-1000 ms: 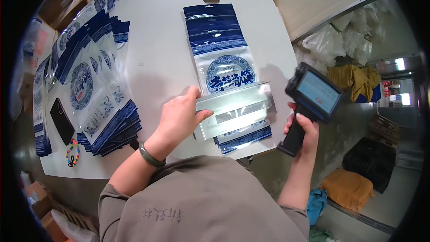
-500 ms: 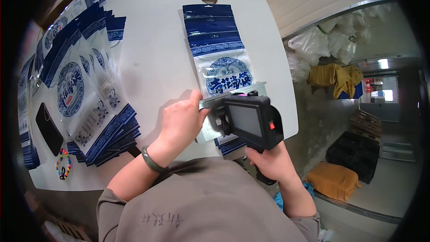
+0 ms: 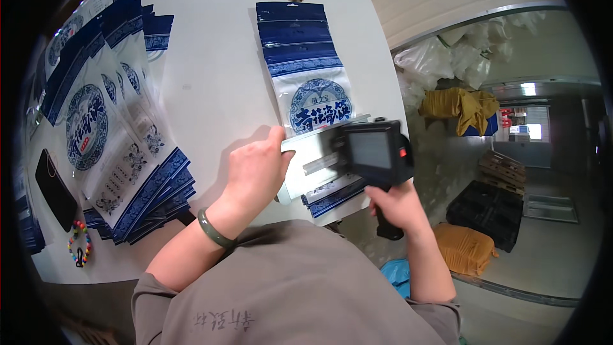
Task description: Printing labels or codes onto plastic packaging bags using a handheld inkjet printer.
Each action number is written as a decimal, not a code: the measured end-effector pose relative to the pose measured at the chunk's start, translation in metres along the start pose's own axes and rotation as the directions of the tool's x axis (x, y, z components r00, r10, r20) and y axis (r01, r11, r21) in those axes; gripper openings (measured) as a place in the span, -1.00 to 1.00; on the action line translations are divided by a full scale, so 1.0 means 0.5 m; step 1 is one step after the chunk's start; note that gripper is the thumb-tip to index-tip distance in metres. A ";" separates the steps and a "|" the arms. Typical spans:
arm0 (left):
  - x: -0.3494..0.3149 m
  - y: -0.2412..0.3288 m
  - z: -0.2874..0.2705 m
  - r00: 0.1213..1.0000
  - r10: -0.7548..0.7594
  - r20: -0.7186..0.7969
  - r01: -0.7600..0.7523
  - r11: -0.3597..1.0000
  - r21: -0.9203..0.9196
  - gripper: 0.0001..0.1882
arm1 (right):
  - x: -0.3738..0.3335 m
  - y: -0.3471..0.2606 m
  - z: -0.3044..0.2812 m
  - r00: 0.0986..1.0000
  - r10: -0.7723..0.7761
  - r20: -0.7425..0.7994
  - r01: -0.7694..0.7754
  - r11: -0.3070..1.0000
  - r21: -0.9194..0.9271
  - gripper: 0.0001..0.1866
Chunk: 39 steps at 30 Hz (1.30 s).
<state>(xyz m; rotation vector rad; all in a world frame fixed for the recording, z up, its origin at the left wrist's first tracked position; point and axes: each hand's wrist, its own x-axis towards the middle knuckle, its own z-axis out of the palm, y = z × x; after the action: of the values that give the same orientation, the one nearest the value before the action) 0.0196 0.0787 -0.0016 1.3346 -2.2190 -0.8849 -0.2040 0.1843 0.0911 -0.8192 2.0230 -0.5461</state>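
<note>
My right hand (image 3: pixel 404 207) is wrapped round the grip of a black handheld inkjet printer (image 3: pixel 375 148), a boxy head with a small grey screen and a red button. Under the printer, a pale metal guide plate (image 3: pixel 295 180) with a raised edge lies across a row of overlapping plastic bags (image 3: pixel 305 71), dark blue at the top with a blue-and-white pattern. Pinching the plate's left end are the thumb and fingers of my left hand (image 3: pixel 255 165); a green bangle (image 3: pixel 216 230) circles that wrist. The printer's underside and part of the plate are hidden.
On the white table (image 3: pixel 211 45), a large fanned pile of similar bags (image 3: pixel 89 128) covers the left side. A black phone (image 3: pixel 55 188) with a beaded strap (image 3: pixel 78 243) lies there. Beyond the right edge stand orange sacks (image 3: pixel 465 249), black crates (image 3: pixel 486 216) and clear plastic bags (image 3: pixel 426 61).
The printer has moved right along the plate, uncovering more of the plate's bright surface. My left hand stays on the plate's left end. The whole view has shifted slightly.
</note>
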 end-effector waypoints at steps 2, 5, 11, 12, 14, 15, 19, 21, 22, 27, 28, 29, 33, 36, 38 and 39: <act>-0.001 -0.001 0.000 1.000 0.001 -0.011 -0.001 1.000 0.001 -0.77 | 0.018 0.012 -0.048 1.000 0.018 -0.014 -0.017 0.999 0.051 -0.79; 0.000 -0.002 -0.002 0.999 -0.013 -0.039 0.012 1.000 -0.014 -0.79 | 0.019 0.041 -0.075 0.992 0.016 -0.122 0.019 0.960 0.279 -0.76; 0.007 0.004 -0.032 0.992 -0.116 0.043 0.122 0.966 -0.230 -0.84 | 0.052 0.124 -0.072 0.937 -0.134 -0.323 0.310 0.746 0.589 -0.66; 0.006 0.012 -0.042 0.979 -0.159 0.128 0.189 0.943 -0.276 -0.83 | 0.053 0.132 -0.072 0.944 -0.167 -0.285 0.319 0.686 0.654 -0.65; -0.007 0.028 -0.046 0.976 -0.142 0.163 0.185 0.938 -0.293 -0.83 | 0.056 0.151 -0.069 0.949 -0.199 -0.244 0.314 0.613 0.725 -0.63; -0.017 0.035 -0.045 0.973 -0.125 0.194 0.184 0.928 -0.325 -0.82 | 0.056 0.164 -0.066 0.962 -0.193 -0.194 0.270 0.541 0.797 -0.62; -0.061 0.054 -0.006 0.991 0.057 0.125 0.004 0.897 -0.442 -0.82 | 0.062 0.208 -0.064 0.947 -0.321 -0.010 0.170 0.473 0.865 -0.56; -0.063 0.074 -0.014 0.978 0.021 0.206 0.075 0.893 -0.444 -0.81 | 0.056 0.191 -0.047 0.928 -0.372 -0.023 0.225 0.512 0.829 -0.55; -0.064 0.084 -0.022 0.960 -0.007 0.281 0.139 0.881 -0.453 -0.81 | 0.061 0.199 -0.046 0.929 -0.370 -0.017 0.217 0.507 0.834 -0.55; 0.050 0.047 -0.051 0.966 -0.252 0.059 0.257 0.962 -0.089 -0.52 | 0.084 0.256 -0.045 0.938 -0.335 -0.084 0.242 0.464 0.852 -0.56; 0.082 0.041 -0.056 0.959 -0.260 -0.113 0.259 0.966 -0.025 -0.49 | 0.085 0.254 -0.042 0.938 -0.339 -0.076 0.236 0.460 0.856 -0.56; 0.109 0.027 -0.048 0.958 -0.263 -0.119 0.262 0.965 -0.019 -0.49 | 0.086 0.249 -0.040 0.930 -0.359 -0.078 0.243 0.441 0.864 -0.56; 0.169 0.007 -0.022 0.947 -0.176 -0.268 0.253 0.924 0.287 -0.50 | 0.086 0.246 -0.039 0.928 -0.365 -0.075 0.241 0.434 0.868 -0.55; 0.172 -0.009 -0.025 0.940 -0.271 -0.209 0.307 0.938 0.163 -0.58 | 0.094 0.259 -0.043 0.928 -0.372 -0.034 0.192 0.397 0.898 -0.54; 0.166 -0.023 -0.023 0.923 -0.304 -0.236 0.325 0.944 0.054 -0.63 | 0.096 0.257 -0.045 0.929 -0.369 -0.026 0.181 0.392 0.902 -0.54; 0.160 -0.026 -0.021 0.915 -0.276 -0.295 0.258 0.961 -0.099 -0.68 | 0.099 0.256 -0.045 0.930 -0.366 -0.021 0.175 0.394 0.902 -0.54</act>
<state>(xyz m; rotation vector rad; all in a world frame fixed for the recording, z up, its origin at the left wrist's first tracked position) -0.0026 -0.0001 -0.0016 1.6501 -1.7902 -0.7636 -0.2873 0.2384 -0.0063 -0.4651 1.0932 -1.5238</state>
